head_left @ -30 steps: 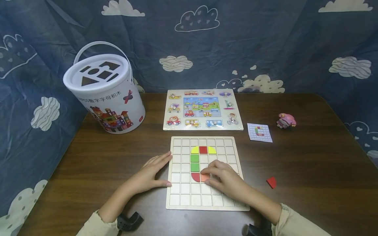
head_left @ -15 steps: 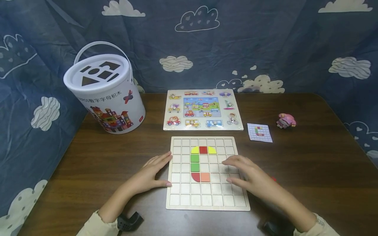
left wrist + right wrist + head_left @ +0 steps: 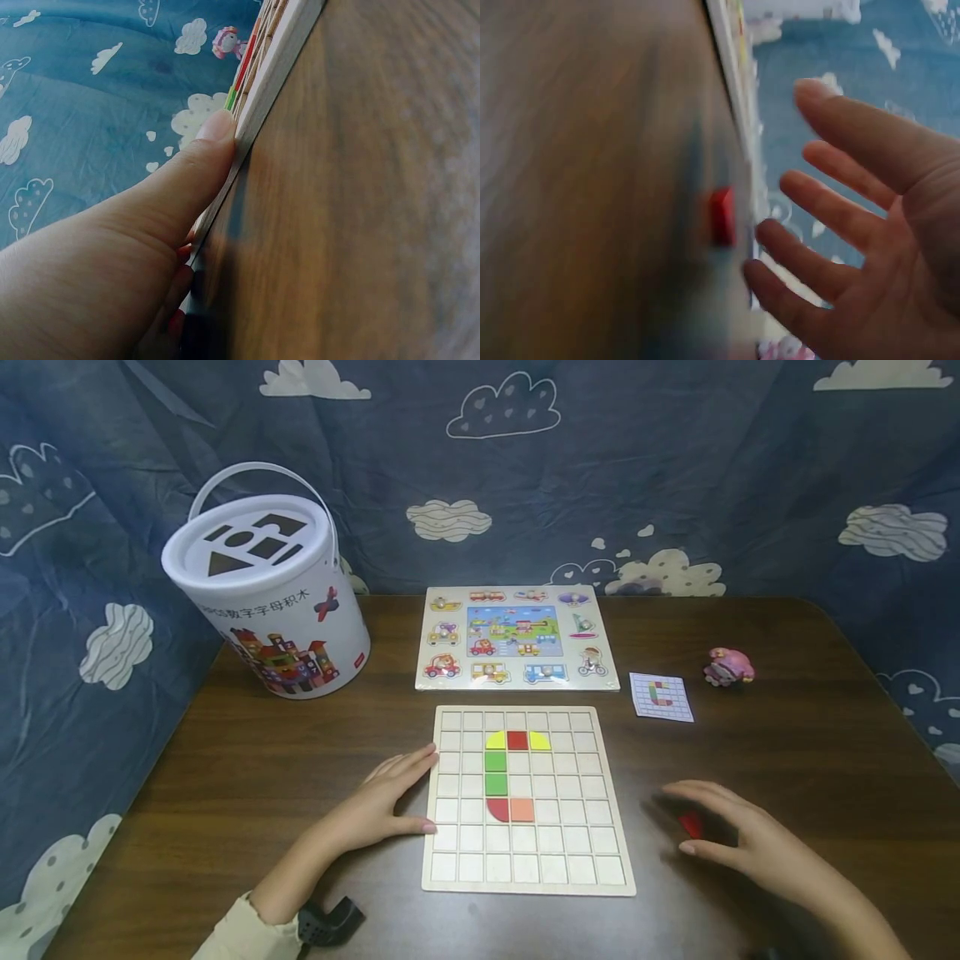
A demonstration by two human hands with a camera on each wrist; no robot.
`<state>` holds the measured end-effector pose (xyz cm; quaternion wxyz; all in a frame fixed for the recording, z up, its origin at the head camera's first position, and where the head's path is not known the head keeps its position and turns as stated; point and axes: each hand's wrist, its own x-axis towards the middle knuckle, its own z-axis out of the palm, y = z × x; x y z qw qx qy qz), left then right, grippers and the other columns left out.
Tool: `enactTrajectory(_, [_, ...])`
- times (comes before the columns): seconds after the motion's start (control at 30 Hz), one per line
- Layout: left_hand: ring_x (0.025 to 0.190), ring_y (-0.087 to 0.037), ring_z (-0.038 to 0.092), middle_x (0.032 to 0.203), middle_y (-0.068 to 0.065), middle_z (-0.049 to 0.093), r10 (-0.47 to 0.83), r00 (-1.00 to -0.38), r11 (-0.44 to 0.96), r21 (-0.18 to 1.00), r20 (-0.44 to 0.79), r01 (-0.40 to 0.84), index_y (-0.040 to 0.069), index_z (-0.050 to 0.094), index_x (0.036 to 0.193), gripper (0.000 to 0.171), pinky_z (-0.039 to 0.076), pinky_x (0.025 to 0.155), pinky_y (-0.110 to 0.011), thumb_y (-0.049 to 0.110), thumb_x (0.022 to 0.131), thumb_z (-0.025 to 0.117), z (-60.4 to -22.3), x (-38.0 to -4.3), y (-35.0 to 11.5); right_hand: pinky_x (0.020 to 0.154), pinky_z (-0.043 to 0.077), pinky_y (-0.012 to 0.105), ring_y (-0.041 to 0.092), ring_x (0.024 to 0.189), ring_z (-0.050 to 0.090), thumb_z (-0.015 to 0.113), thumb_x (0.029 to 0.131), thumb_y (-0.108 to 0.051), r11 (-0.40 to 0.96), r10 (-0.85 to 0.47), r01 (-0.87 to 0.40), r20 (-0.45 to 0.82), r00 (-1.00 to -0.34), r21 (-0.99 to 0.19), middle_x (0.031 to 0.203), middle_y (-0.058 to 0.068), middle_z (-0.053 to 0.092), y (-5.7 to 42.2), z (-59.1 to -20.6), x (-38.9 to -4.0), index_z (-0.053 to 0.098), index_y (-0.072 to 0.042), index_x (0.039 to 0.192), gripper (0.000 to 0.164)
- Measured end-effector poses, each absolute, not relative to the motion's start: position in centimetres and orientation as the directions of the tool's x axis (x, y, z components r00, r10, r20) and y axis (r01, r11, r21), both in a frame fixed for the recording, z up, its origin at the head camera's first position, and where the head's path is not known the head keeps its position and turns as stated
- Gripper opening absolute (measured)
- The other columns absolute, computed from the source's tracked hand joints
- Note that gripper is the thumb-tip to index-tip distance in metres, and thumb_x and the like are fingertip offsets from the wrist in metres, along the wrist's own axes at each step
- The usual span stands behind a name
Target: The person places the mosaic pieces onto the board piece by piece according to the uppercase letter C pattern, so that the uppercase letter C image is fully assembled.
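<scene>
A wooden grid board [image 3: 570, 839] lies on the table with flat coloured pieces in its cells. Two yellow quarter-rounds flank a red square [image 3: 517, 741] at the top; two green squares run down the left, and a red quarter-round [image 3: 498, 810] sits beside an orange square [image 3: 522, 810] below. My left hand [image 3: 375, 802] rests thumb and fingers against the board's left edge. Over the table to the right, my right hand [image 3: 750, 835] holds nothing, its fingers spread from the thumb around a loose red quarter-round piece [image 3: 691, 825]. In the right wrist view that red piece [image 3: 722, 217] lies apart from the fingers.
Behind the board lies a vehicle picture puzzle [image 3: 517, 681]. A small pattern card [image 3: 662, 697] and a pink figurine [image 3: 728, 667] are at the right. The tall white bucket [image 3: 273, 602] with a shape-cut lid stands at the back left.
My right hand has let go of the orange square on the board and moved right, to the loose red piece. My left hand has stayed at the board's edge.
</scene>
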<state>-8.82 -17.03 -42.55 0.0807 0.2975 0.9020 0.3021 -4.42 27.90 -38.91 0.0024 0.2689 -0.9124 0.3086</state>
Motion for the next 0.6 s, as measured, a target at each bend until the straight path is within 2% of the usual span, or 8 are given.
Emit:
enactTrajectory(0.13, [0.131,-0.019,0.021,0.147,0.0,0.02,0.583,-0.812,0.65,0.59,0.017,0.479,0.014,0.027,0.142,0.088,0.013,0.106,-0.042,0.055,0.074,0.063,-42.5,-8.9,-17.0,0.085,0.024,0.003,-0.004,0.106,0.041,0.077,0.069,-0.015,0.688,-0.507,-0.501,0.147,-0.849,-0.524,0.115,-0.002,0.053,29.1,-39.9,-4.2,0.054,-0.016,0.122,0.058])
enactTrajectory(0.33, [0.131,-0.021,0.021,0.147,-0.001,0.019,0.589,-0.808,0.647,0.591,0.016,0.482,0.013,0.027,0.142,0.088,0.013,0.106,-0.044,0.056,0.073,0.062,-42.5,-8.9,-17.1,0.083,0.03,0.003,0.002,0.094,0.05,0.078,0.062,-0.001,0.666,-0.529,-0.582,0.253,-0.81,-0.467,0.103,-0.005,0.055,29.4,-40.8,-4.6,0.063,-0.012,0.104,0.046])
enactTrajectory(0.43, [0.131,-0.022,0.021,0.147,-0.002,0.02,0.589,-0.808,0.645,0.59,0.022,0.486,0.012,0.027,0.142,0.088,0.013,0.105,-0.045,0.055,0.073,0.062,-42.6,-8.9,-17.1,0.079,0.033,0.004,0.003,0.088,0.052,0.078,0.063,-0.001,0.677,-0.516,-0.579,0.266,-0.814,-0.455,0.097,-0.009,0.055,29.1,-40.8,-4.8,0.063,-0.014,0.097,0.038])
enactTrajectory(0.6, [0.131,-0.023,0.022,0.147,-0.002,0.02,0.591,-0.806,0.644,0.584,0.03,0.494,0.012,0.027,0.142,0.089,0.013,0.105,-0.045,0.056,0.073,0.062,-42.6,-8.9,-17.1,0.075,0.037,0.007,0.004,0.084,0.054,0.077,0.068,-0.008,0.722,-0.49,-0.539,0.229,-0.841,-0.434,0.093,-0.013,0.056,28.2,-40.1,-5.2,0.064,-0.016,0.096,0.032])
